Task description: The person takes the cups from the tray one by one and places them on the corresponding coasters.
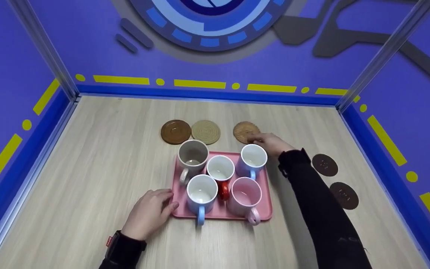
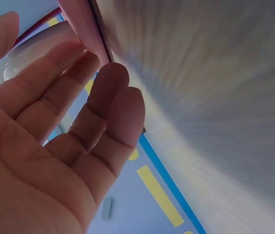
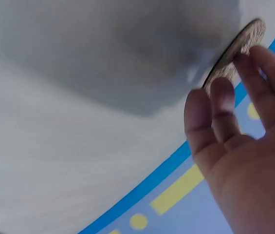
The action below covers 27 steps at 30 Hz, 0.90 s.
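Note:
My right hand (image 1: 273, 144) reaches past the tray, fingertips on the near right edge of a light brown round coaster (image 1: 243, 131). In the right wrist view, its fairly straight fingers overlap the coaster's textured face (image 3: 247, 43). My left hand (image 1: 149, 213) rests beside the left edge of a pink tray (image 1: 220, 215), thumb and fingertips at the rim, fingers loosely bent. Upright on the tray stand several mugs: grey-beige (image 1: 183, 158), red with white inside (image 1: 220, 169), pink (image 1: 245, 194) and light blue ones (image 1: 202, 194), (image 1: 253, 157).
Behind the tray lie a dark wooden coaster (image 1: 176, 131) and a woven beige coaster (image 1: 206, 132), side by side. To the right of my forearm, two dark brown discs (image 1: 325, 165) lie on the wooden table (image 1: 88, 160). Blue panels (image 1: 215, 67) enclose the back and sides.

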Tool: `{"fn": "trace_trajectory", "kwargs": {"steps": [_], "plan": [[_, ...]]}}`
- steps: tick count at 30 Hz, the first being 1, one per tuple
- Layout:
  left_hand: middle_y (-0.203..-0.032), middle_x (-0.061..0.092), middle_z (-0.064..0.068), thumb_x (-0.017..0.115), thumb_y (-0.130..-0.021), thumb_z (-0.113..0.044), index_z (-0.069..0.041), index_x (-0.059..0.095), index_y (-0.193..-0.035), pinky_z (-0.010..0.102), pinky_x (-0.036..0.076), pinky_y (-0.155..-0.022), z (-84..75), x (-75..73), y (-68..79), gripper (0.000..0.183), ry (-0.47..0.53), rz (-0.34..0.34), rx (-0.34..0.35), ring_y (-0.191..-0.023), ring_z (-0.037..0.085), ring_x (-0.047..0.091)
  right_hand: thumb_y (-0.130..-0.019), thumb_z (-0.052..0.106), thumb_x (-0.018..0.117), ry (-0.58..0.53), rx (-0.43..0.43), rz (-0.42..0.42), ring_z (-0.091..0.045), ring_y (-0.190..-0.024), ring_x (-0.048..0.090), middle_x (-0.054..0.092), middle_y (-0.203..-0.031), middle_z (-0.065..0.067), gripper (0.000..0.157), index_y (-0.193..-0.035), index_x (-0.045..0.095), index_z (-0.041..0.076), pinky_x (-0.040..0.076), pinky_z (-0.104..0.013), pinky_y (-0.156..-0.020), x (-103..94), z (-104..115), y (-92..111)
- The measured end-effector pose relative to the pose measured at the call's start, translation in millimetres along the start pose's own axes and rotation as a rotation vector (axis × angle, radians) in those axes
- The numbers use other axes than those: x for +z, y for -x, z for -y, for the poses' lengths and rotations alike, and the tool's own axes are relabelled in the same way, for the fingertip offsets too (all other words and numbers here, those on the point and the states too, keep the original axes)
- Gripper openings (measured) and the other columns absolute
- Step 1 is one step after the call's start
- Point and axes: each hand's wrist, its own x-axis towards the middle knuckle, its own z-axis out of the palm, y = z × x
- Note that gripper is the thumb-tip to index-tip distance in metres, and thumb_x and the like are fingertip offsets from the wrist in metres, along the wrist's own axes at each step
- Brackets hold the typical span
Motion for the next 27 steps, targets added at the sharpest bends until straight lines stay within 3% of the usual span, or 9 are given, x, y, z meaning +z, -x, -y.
{"fn": "trace_trajectory", "kwargs": {"steps": [5, 13, 19, 22, 24, 26, 27], "plan": [[-0.121, 0.080, 0.012, 0.080, -0.095, -0.023, -0.004, 0.082, -0.111, 0.049, 0.059, -0.098, 0.7, 0.4, -1.5, 0.025, -0.007, -0.003, -0.011, -0.108, 0.034, 0.074, -0.106, 0.011, 0.060, -0.150, -0.009, 0.110, -0.044, -0.145, 0.053, 0.064, -0.148, -0.024, 0.040, -0.144, 0.063, -0.003, 0.039, -0.057, -0.125, 2.4, 6.3, -5.6], [-0.122, 0.081, 0.008, 0.080, -0.095, -0.023, -0.007, 0.083, -0.113, 0.048, 0.058, -0.093, 0.3, 0.0, -1.1, 0.023, -0.003, 0.012, -0.016, -0.102, 0.032, 0.072, -0.102, 0.007, 0.066, -0.266, -0.010, 0.207, -0.040, -0.147, 0.053, 0.064, -0.149, -0.022, 0.049, -0.149, 0.058, -0.002, 0.037, -0.049, -0.127, 5.1, 3.8, -5.6], [-0.123, 0.081, 0.006, 0.079, -0.095, -0.022, -0.008, 0.083, -0.114, 0.047, 0.058, -0.092, 1.1, 0.3, -1.0, 0.024, -0.011, 0.004, 0.003, -0.099, 0.032, 0.073, -0.105, 0.011, 0.064, -0.371, -0.019, 0.202, -0.039, -0.149, 0.053, 0.062, -0.152, -0.021, 0.049, -0.152, 0.056, -0.001, 0.039, -0.028, -0.122, 7.9, 0.5, -3.7], [-0.124, 0.081, 0.006, 0.080, -0.095, -0.023, -0.009, 0.083, -0.115, 0.048, 0.058, -0.092, 1.7, 0.8, 0.4, 0.025, -0.016, 0.008, -0.013, -0.100, 0.033, 0.073, -0.108, 0.015, 0.061, -0.493, 0.030, 0.173, -0.036, -0.150, 0.052, 0.060, -0.155, -0.020, 0.049, -0.155, 0.053, 0.002, 0.042, -0.021, -0.117, 8.5, -1.8, 0.1], [-0.124, 0.081, 0.007, 0.080, -0.095, -0.023, -0.009, 0.083, -0.116, 0.049, 0.058, -0.091, 1.8, 0.6, 0.9, 0.025, -0.022, 0.010, -0.016, -0.100, 0.033, 0.072, -0.111, 0.017, 0.057, -0.548, 0.076, 0.101, -0.036, -0.149, 0.053, 0.059, -0.155, -0.019, 0.048, -0.156, 0.053, 0.004, 0.045, -0.025, -0.117, 6.1, -4.7, 6.2], [-0.124, 0.080, 0.008, 0.080, -0.095, -0.024, -0.009, 0.083, -0.116, 0.050, 0.058, -0.090, 1.4, 0.6, 1.4, 0.026, -0.032, 0.016, -0.015, -0.099, 0.034, 0.072, -0.113, 0.019, 0.054, -0.512, 0.111, -0.014, -0.038, -0.145, 0.057, 0.061, -0.153, -0.021, 0.045, -0.155, 0.054, 0.003, 0.048, -0.034, -0.117, 1.3, -10.1, 17.0], [-0.125, 0.080, 0.008, 0.080, -0.095, -0.025, -0.009, 0.083, -0.117, 0.050, 0.058, -0.090, 0.9, 0.4, 1.6, 0.027, -0.039, 0.019, -0.016, -0.098, 0.034, 0.072, -0.113, 0.020, 0.053, -0.442, 0.122, -0.077, -0.040, -0.143, 0.058, 0.062, -0.151, -0.022, 0.043, -0.153, 0.056, 0.003, 0.049, -0.039, -0.118, -1.9, -14.0, 24.5]]}}
